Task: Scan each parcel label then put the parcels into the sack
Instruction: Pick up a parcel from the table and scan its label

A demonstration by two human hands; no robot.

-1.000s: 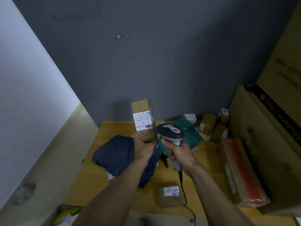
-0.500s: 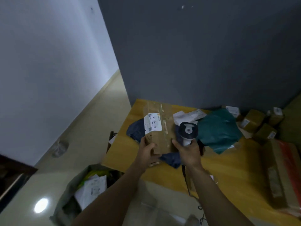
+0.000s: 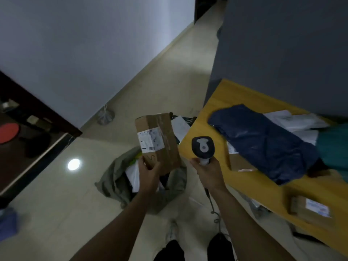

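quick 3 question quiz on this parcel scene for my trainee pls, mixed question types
1. True or false: the left hand holds the brown parcel above the grey sack.
2. The right hand grips: A) a tape roll, B) the scanner, C) a pen.
3. Fill in: the dark blue bag lies on the yellow ____.
Key: 1 true; 2 B; 3 table.
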